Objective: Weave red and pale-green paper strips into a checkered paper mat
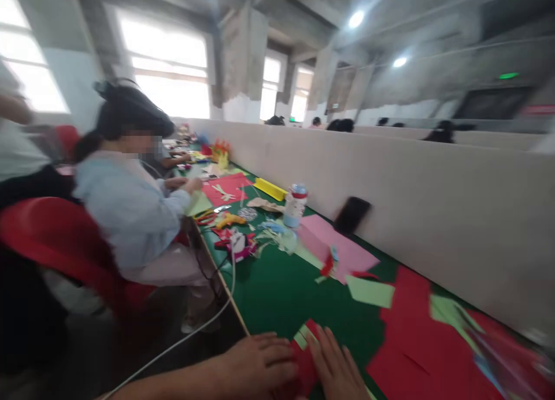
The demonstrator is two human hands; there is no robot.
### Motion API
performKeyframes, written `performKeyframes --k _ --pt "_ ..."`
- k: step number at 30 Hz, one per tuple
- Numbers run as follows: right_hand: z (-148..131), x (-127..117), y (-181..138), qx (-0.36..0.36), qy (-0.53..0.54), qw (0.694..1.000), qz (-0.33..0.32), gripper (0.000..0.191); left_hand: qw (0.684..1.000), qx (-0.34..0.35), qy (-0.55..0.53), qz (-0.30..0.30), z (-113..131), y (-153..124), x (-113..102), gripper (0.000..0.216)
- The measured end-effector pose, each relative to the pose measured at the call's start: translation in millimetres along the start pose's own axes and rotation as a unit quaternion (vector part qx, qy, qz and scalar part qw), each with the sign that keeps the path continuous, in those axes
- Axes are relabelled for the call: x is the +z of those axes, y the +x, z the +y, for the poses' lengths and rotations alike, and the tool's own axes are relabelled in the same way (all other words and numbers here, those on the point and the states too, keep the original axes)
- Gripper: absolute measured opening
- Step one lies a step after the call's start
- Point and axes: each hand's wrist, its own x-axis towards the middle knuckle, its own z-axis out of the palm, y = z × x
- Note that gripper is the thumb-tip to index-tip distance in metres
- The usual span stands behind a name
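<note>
In the lower middle of the head view, a piece of red paper with light green strips on it lies at the table's near edge. My left hand rests on its left side, the fingers bent over the paper and held together; the thumb is hidden. My right hand lies on the right side with fingers stretched out flat. Both hands touch the red paper, and they cover much of it. Large red sheets spread to the right of my right hand.
Pink paper, green paper, a bottle and paper scraps lie ahead on the green table. A phone leans on the white partition. A white cable hangs at left, near a seated person.
</note>
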Motion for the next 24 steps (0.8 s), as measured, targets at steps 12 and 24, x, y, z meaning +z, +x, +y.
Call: performKeyframes --k 12,24 --pt "-64.9 -75.3 2.9 0.065 0.171 0.953 -0.242 0.099 0.994 0.041 -0.02 0.098 -4.4 -41.0 17.0 0.06" --pt "-88.9 -56.8 -6.5 0.129 0.178 0.958 -0.182 0.055 0.946 -0.034 -0.265 0.183 11.4 2.3 5.8 0.021"
